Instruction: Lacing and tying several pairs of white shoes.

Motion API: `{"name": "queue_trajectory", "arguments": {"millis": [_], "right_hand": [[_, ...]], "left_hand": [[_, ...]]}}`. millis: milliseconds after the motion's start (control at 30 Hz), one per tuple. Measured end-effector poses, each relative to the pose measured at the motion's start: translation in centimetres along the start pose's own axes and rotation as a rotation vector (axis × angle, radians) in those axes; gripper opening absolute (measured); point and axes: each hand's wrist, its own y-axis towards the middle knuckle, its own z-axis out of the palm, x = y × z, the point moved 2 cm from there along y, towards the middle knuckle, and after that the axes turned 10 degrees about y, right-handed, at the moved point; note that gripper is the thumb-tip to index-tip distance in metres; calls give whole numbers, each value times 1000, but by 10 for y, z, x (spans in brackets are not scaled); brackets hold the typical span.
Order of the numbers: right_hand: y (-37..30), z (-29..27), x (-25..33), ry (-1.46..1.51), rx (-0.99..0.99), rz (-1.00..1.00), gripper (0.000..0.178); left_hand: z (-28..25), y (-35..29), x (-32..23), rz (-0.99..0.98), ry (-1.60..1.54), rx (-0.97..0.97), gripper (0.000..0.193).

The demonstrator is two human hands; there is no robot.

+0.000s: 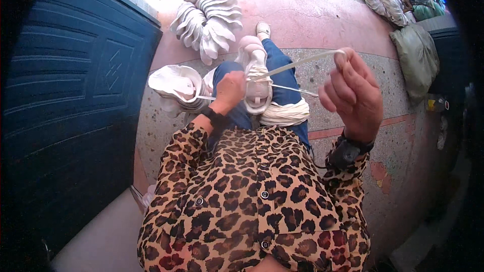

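A white and pale pink shoe upper (258,89) lies across my lap between my thighs, toe pointing away from me. My left hand (231,90) is closed at its left edge, with the fingertips partly hidden. Raised out to the right, my right hand (355,90) pinches a flat white shoelace (302,62) between thumb and fingers. That lace runs taut from the upper's eyelets up to the pinch. A second lace end trails from the upper toward the right, below the first. Over my right thigh hangs a bundle of cream laces (285,114).
Stacked shoe uppers (175,84) sit by my left knee. Farther ahead, more uppers lie in a curved row (209,22) on the floor. A dark blue panelled door (85,70) stands at left. Sacks (416,60) and bundles line the right side.
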Motion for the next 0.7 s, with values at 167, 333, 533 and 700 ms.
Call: {"name": "queue_trajectory", "arguments": {"millis": [167,333,533,700], "right_hand": [[18,13,-10,103,69,-25,20],[47,7,-17,281,90,-109,23],[55,-73,-7,-219,-492,-361,21],[42,-150,0,265,-347,-378,22]], "left_hand": [[-55,17,-27,-97,-655,452,22],[-89,18,-73,115,-900,658,20],[-98,22,-66,169,-897,651,24],[-103,27,-54,38,-983,511,21]]}}
